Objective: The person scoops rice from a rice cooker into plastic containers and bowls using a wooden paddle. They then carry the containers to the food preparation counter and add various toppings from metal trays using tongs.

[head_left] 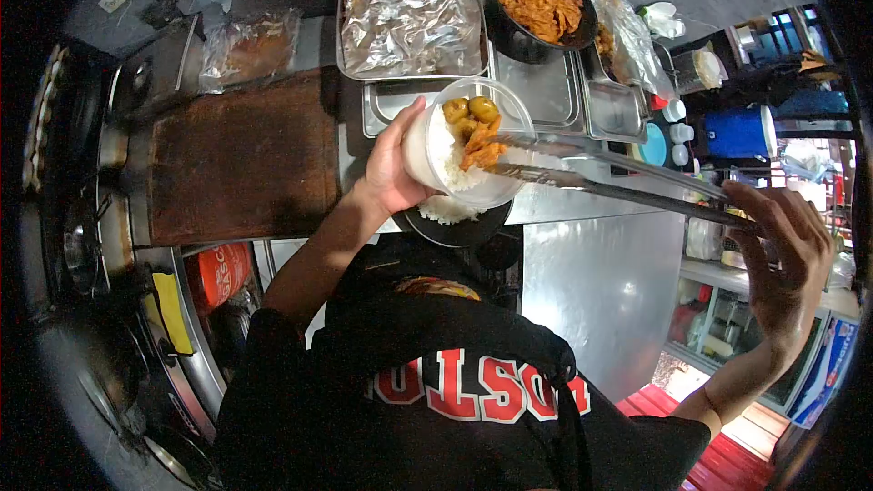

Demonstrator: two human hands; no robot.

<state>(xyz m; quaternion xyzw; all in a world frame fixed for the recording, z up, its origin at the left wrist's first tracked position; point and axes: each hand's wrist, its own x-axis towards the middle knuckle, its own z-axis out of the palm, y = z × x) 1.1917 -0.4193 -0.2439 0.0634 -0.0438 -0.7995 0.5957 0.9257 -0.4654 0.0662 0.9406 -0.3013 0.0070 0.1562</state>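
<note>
My left hand (396, 166) is wrapped round a clear round plastic tub (421, 153), tilted over the counter. Inside the tub lie white rice (452, 168), green olive-like pieces (482, 109) and orange-brown shredded food (481, 147). Metal tongs (618, 177) reach in from the right, with their tips at the shredded food. My right hand (787, 250) grips the far end of these tongs, fingers bent round them. Beneath the tub, partly hidden by it, is a dark bowl (468, 235) with rice.
A foil-covered tray (414, 18) and a black bowl (591, 27) of similar shredded food stand at the back. Steel containers (618, 109) sit right of centre. On the left are a brown wooden board (245, 159) and a plastic-wrapped pack (250, 45).
</note>
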